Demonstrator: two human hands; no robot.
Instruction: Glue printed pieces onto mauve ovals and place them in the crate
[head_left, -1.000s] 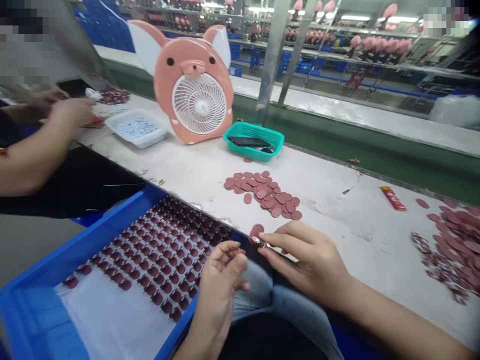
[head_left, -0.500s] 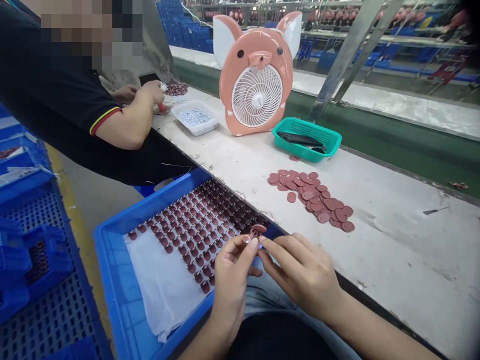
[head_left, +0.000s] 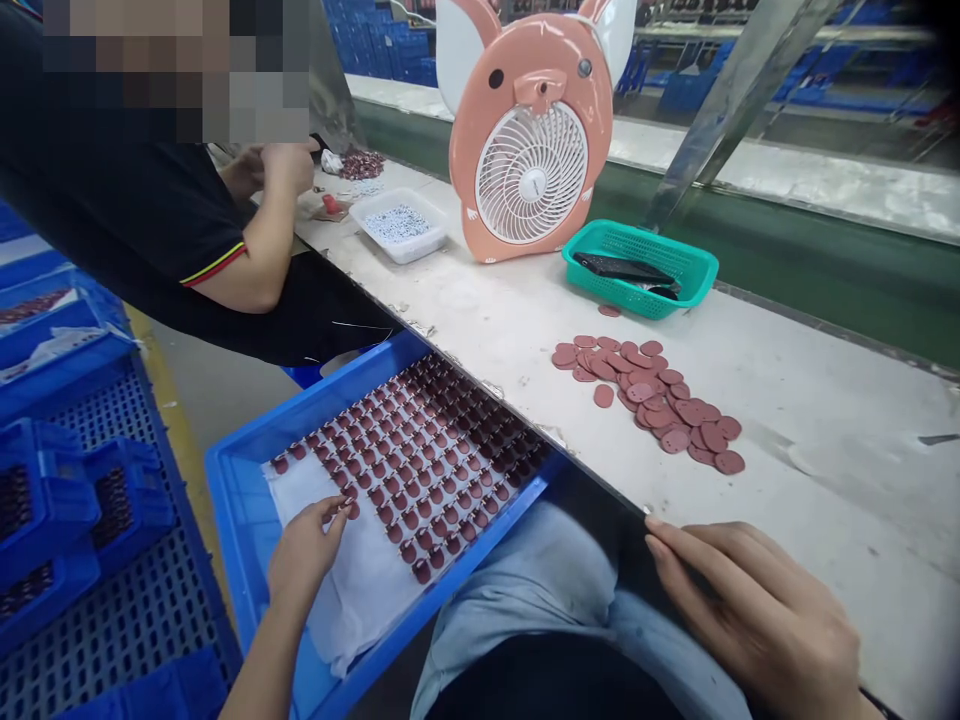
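My left hand (head_left: 311, 545) is over the blue tray (head_left: 225, 520), finger and thumb pinching a small reddish-brown oval piece (head_left: 352, 508) at the edge of the laid-out rows. Similar pieces (head_left: 409, 490) with small clips or loops stand in rows on a white cloth (head_left: 349, 590) inside the tray. Beside the table's front edge is my right hand (head_left: 757, 600), thumb and forefinger pressed together. A tiny pale bit shows at those fingertips, too small to name. Beyond that hand, a pile of flat reddish-brown ovals (head_left: 660, 400) lies on the white table (head_left: 510, 310).
A pink pig-shaped fan (head_left: 465, 190) stands on the table between a white tub (head_left: 409, 250) of small bits and a green basket (head_left: 637, 300) holding a black object. At the left a co-worker (head_left: 150, 210) works with both hands. Blue crates (head_left: 60, 490) stand lower left.
My hands have come apart. The left one has moved left over the tray with the oval piece; the right one has moved right to the table edge. The view has shifted slightly.
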